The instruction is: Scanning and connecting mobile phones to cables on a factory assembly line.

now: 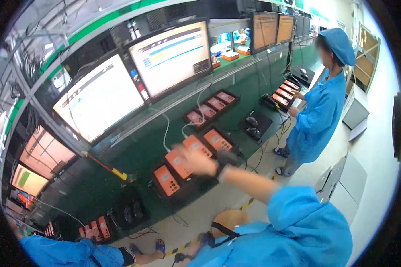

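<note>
- Head view: right hand [198,161] reaching out over the green bench [133,155], blurred, fingers spread loosely, gripping nothing visible.
- Hovering right above the row of orange devices [192,155] sitting in black trays, second orange device [178,163] partly covered by the palm.
- Left hand: not showing anywhere.
- Glowing overhead, two large monitors [133,75], tilted toward the bench.
- Standing further along on the right, a co-worker in blue coat [318,115], hands near another tray of red devices [286,91].
- Crouching at lower left, another blue-sleeved person [67,251].
</note>
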Demonstrator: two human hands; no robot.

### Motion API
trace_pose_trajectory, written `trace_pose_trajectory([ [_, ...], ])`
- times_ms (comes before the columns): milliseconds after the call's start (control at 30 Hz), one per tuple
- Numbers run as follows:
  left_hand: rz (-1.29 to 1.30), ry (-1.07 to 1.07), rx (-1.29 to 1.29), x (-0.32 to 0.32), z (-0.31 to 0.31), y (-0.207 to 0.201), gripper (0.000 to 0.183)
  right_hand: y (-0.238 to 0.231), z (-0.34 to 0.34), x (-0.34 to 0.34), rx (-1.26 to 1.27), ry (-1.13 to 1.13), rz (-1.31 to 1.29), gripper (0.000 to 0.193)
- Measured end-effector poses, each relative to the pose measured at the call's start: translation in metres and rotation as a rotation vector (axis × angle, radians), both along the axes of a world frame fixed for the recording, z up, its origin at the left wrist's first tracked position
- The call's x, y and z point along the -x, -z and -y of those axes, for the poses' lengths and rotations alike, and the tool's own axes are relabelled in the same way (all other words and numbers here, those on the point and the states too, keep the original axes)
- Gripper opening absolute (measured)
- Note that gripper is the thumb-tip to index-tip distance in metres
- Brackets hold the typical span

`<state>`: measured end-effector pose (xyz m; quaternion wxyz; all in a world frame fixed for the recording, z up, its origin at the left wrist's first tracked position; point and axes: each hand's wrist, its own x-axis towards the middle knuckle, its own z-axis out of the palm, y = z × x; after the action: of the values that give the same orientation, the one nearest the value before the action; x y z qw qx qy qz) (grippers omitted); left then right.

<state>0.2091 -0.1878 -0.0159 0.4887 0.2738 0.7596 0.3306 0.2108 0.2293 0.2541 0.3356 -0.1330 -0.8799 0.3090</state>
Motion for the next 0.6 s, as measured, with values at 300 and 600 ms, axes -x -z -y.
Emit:
trace_pose_trajectory([
  [300, 0.196, 0.243, 0.456, -0.095, -0.005, 0.025, 0.033, 0.339, 0.111, -0.625, 0.814, 0.287, 1.38, 0.041],
  [600, 0.132, 0.122, 0.018, -0.149, -0.265, 0.043, 0.03, 0.308, 0.144, -0.749, 1.224, 1.17, 0.777, 0.031],
])
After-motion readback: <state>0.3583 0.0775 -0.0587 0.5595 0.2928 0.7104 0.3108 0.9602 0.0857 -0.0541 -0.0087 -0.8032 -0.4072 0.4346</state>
